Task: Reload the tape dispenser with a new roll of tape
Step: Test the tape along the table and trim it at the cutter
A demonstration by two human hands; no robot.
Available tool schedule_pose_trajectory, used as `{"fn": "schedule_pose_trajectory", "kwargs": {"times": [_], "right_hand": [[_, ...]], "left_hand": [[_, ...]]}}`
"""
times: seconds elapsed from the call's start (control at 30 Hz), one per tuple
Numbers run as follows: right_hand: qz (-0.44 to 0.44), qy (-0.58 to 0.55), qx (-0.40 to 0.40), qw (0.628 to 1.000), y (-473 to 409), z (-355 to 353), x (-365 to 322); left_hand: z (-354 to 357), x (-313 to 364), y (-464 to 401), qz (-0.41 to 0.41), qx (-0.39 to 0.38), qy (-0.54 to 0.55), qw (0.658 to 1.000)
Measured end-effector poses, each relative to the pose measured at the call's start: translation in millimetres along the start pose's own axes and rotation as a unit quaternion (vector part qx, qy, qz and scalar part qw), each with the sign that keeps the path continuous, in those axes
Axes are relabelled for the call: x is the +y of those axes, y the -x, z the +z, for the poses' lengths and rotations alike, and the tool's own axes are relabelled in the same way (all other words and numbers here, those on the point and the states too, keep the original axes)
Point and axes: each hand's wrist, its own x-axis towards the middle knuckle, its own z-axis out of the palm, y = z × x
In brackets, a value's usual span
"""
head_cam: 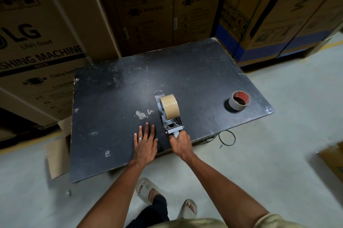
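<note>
Right hand [179,143] wraps the grey metal tape dispenser [171,125]; left hand [145,143] flat. Thread brown tape roll [169,107] straight, I'd say.

**Legible Markings**

The large brown cardboard carton at left [37,42] reads "LG", "Life's Good", "WASHING MACHINE" and "Clamp". Two tall brown cardboard cartons behind the table [144,10] read "LG" and "WASHING MACHINE". The blue-banded cardboard carton at right [246,14] shows partial "Whi".

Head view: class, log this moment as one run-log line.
right hand grips grey metal tape dispenser handle | brown tape roll mounted | left hand flat on black table | empty cardboard core aside
</note>
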Motion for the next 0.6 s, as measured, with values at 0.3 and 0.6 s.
{"fn": "schedule_pose_trajectory", "kwargs": {"times": [0.3,0.6], "right_hand": [[0.015,-0.010,0.001,1.000,12.9,1.4,7.1],[0.022,-0.023,0.015,0.999,18.5,8.9,21.3]], "left_hand": [[5.7,1.1,9.4,0.011,0.002,0.009,1.000],[13.1,-4.3,19.0,0.027,0.009,0.003,1.000]]}}
